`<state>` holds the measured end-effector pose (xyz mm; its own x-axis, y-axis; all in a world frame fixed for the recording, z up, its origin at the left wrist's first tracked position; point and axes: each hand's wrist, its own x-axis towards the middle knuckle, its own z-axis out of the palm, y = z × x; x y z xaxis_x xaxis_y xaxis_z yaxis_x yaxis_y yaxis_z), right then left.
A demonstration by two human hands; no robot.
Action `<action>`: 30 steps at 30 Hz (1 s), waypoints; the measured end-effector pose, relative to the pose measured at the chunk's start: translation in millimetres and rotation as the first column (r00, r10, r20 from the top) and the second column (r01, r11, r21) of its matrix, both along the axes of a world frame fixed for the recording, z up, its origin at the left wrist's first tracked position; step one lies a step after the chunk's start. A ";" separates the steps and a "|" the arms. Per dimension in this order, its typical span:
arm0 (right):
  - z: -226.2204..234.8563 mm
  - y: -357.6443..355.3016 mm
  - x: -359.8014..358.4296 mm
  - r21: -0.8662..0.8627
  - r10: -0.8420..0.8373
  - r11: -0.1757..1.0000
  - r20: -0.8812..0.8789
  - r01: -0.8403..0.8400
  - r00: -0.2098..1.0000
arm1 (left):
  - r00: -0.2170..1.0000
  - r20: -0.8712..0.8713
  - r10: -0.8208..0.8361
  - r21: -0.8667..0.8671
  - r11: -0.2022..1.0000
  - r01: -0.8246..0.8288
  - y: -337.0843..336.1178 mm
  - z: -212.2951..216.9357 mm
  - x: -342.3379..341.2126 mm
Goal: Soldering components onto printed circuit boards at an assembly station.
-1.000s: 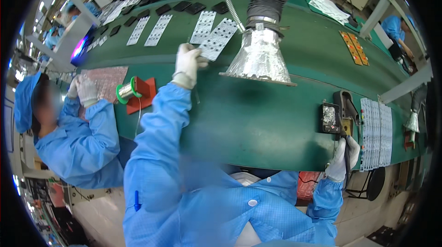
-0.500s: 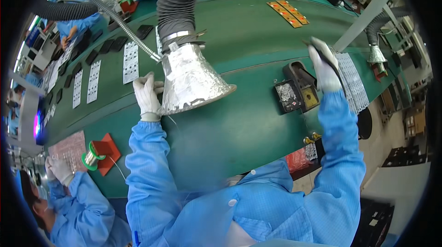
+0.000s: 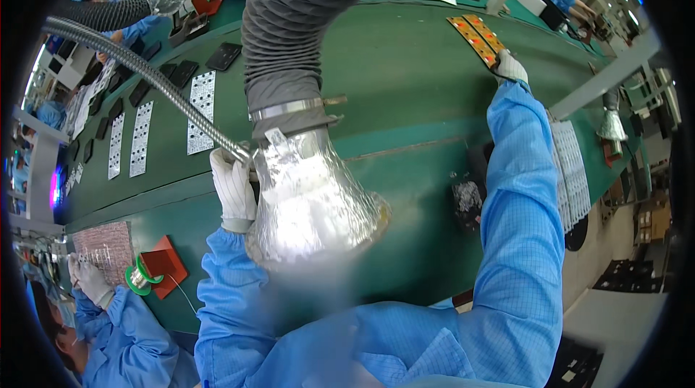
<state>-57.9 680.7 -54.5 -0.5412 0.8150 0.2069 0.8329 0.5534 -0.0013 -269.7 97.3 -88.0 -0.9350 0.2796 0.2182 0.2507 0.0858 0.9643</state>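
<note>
Lying between one and two o'clock from the centre of the view were two long, narrow orange board panels [image 3: 472,41] with red and dark markings, set side by side on the green work surface [image 3: 405,77]. The right hand [image 3: 511,67], in a white glove, was at two o'clock, at the near end of these panels. Its fingertips were partly hidden; whether they were clamped on a panel or merely touching could not be determined. A thin black cord [image 3: 512,80] ran beside that wrist.

The left hand [image 3: 233,189], in a white striped glove, stood at nine o'clock, just beside the cone-shaped hood covered in silver foil [image 3: 315,207]. Its fingers appeared bent, but the hood and a silver flexible metal hose [image 3: 156,77] obscured the tips; whether they were together, apart or gripping anything could not be told.

A thick black ribbed duct [image 3: 286,40] led to the hood from twelve o'clock. At ten o'clock lay a white strip with dark dots [image 3: 201,113]. A green-rimmed spool of silver wire [image 3: 137,277], on a red stand [image 3: 168,265], was at eight o'clock. White slotted panels [image 3: 570,174] lay at three o'clock, beyond the right blue sleeve [image 3: 525,200].
</note>
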 end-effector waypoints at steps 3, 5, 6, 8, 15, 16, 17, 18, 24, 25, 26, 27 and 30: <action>-15.6 8.2 -17.9 -0.013 -0.046 0.999 0.088 0.048 0.995 | 0.972 -0.233 0.030 -0.130 0.990 -0.062 -2.3 -12.7 -8.6; -21.3 10.0 -27.7 0.014 -0.019 1.000 0.009 0.019 1.000 | 0.968 -0.247 0.045 -0.194 0.976 -0.095 -1.8 -8.1 -5.0; -10.9 -1.3 -37.2 0.021 -0.017 1.000 0.042 0.016 0.999 | 0.969 -0.240 0.051 -0.200 0.975 -0.101 -0.3 1.0 0.2; -10.9 6.6 -36.1 0.130 -0.001 0.991 0.061 -0.007 0.998 | 0.995 -0.087 0.054 -0.156 0.985 -0.068 4.8 14.0 6.7; 73.1 3.9 12.3 0.237 0.152 0.968 -0.284 -0.084 0.947 | 0.998 0.055 -0.019 0.042 0.999 0.017 8.0 10.9 1.4; 92.0 -11.5 17.3 0.230 0.160 0.969 -0.306 -0.091 0.939 | 0.998 0.063 -0.017 0.057 0.998 0.013 4.7 8.7 2.6; 110.9 -28.7 29.7 0.222 0.165 0.971 -0.326 -0.094 0.931 | 0.996 0.092 -0.004 0.010 1.000 0.003 0.7 12.4 5.9; 128.1 -69.6 42.4 0.173 0.171 0.979 -0.382 -0.112 0.908 | 1.000 0.004 -0.014 0.045 0.999 0.014 -3.3 3.8 4.1; 134.1 -209.4 173.1 -0.105 0.089 0.957 -0.782 -0.272 0.617 | 0.990 -0.061 -0.127 0.112 0.985 0.133 -1.1 -12.8 -9.9; 130.6 -248.0 181.3 -0.124 0.089 0.946 -0.789 -0.299 0.608 | 0.976 -0.199 -0.089 0.039 0.994 0.099 -8.6 -18.5 -12.9; 121.7 -277.7 184.3 -0.141 0.090 0.932 -0.802 -0.334 0.591 | 0.977 -0.201 -0.078 0.044 0.995 0.088 -13.5 -20.5 -11.9; 102.2 -294.3 186.5 -0.132 0.099 0.903 -0.862 -0.410 0.497 | 0.976 -0.209 -0.065 0.052 0.996 0.077 -14.6 -19.0 -12.9; 53.0 -343.9 180.8 -0.261 -0.103 0.803 -0.946 -0.536 0.307 | 0.993 -0.109 -0.048 -0.026 0.999 0.046 -16.6 -12.3 0.9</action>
<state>122.9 336.8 -1.5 -0.4404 0.8314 0.3389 -0.0422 0.3578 -0.9328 -268.8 80.7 -100.2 -0.8915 0.3290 0.3114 0.3589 0.0934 0.9287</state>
